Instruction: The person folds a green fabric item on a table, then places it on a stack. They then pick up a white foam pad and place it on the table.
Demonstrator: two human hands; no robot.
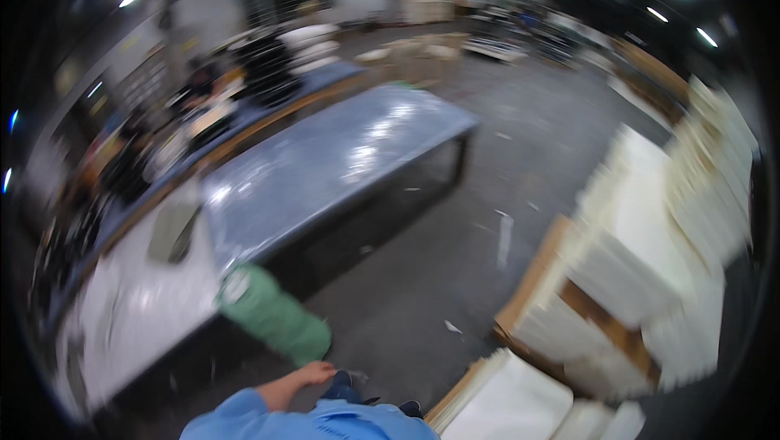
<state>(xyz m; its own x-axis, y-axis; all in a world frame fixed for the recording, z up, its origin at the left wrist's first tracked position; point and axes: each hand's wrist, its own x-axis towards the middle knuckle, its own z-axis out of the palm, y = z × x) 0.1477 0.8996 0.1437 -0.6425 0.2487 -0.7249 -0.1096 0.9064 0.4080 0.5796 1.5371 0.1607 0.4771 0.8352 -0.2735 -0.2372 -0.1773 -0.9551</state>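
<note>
My left hand [315, 372] hangs low in front of my body, just below the lower end of a tall green roll or sack [276, 316]. Motion blur smears its fingers, and I cannot tell whether it touches the green thing or holds anything. The green roll or sack is beside the corner of a long table with a shiny blue-grey top [325, 168]. Next to that, a white-topped table section [154, 302] bears a flat grey-green piece [172, 233]. My right hand is out of the picture.
To my right stand stacks of cream-white sheets or foam slabs [634, 221] with brown cardboard [536, 277]. Another white stack [508, 399] is close by my feet. Behind the table runs a cluttered blue bench [333, 74] with black stacked items [264, 66]. White scraps [504, 237] lie on the floor.
</note>
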